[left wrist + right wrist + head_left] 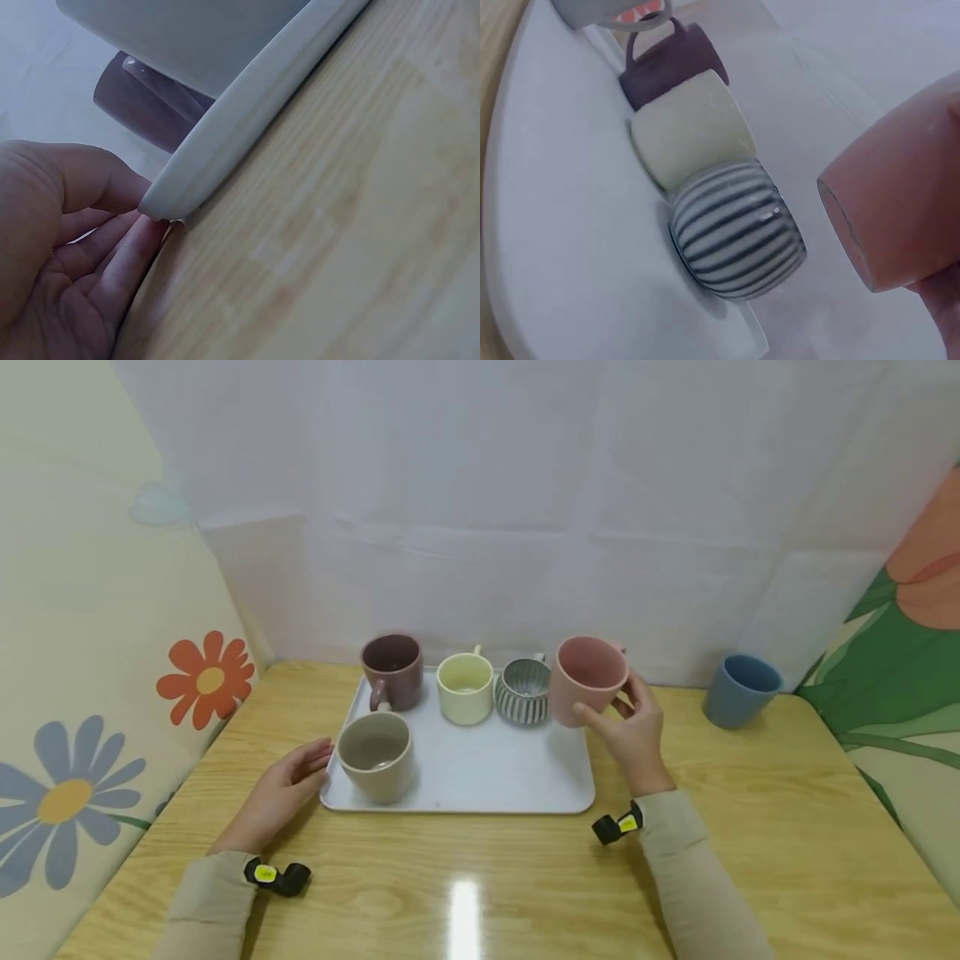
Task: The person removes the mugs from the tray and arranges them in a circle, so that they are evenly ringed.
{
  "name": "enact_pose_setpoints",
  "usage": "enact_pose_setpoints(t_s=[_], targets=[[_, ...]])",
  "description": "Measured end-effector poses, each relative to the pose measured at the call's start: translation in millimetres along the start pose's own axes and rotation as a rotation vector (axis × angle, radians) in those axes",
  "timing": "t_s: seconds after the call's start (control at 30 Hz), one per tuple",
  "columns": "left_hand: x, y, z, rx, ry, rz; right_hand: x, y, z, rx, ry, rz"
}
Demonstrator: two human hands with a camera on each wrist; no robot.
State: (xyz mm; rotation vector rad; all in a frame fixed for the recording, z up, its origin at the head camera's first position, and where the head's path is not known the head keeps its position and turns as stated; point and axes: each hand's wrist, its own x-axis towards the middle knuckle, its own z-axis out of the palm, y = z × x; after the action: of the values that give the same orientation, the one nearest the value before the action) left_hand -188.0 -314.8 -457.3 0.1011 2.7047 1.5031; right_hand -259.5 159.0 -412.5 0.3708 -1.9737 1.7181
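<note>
My right hand (636, 735) grips a pink mug (573, 693), thumb on its near side. In the right wrist view the pink mug (900, 195) is lifted, its base above the tray's level. My left hand (281, 789) pinches the left edge of a white tray (480, 777); in the left wrist view, fingers show above and below the rim (180, 184). A beige mug (378, 760) stands on the tray near that hand. Behind it is a dark purple mug (397, 672). A cream mug (465, 689) and a striped grey mug (523, 693) stand along the back.
A blue cup (741, 692) stands on the wooden table (750, 810) at the back right, apart from the tray. White cloth (487, 527) hangs behind the table, and flower-patterned panels (67, 635) flank both sides.
</note>
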Motion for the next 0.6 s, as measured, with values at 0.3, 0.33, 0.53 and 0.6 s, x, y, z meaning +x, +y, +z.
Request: enact_pose_setpoints(t_s=[0.3, 0.33, 0.53, 0.6], targets=[[-1.8, 0.9, -0.4, 0.001, 0.007, -0.011, 10.1, 6.8, -22.5, -0.095, 0.074, 0.078], [-1.2, 1.0, -0.4, -0.004, 0.006, -0.008, 11.0, 8.6, -25.6, -0.099, 0.077, 0.103], [0.5, 0.2, -0.4, -0.018, 0.01, 0.001, 14.8, 20.9, -42.1, -0.131, 0.084, 0.246], [0.3, -0.4, -0.6, -0.024, 0.014, 0.005, 15.6, 24.8, -46.0, -0.129, 0.091, 0.283]])
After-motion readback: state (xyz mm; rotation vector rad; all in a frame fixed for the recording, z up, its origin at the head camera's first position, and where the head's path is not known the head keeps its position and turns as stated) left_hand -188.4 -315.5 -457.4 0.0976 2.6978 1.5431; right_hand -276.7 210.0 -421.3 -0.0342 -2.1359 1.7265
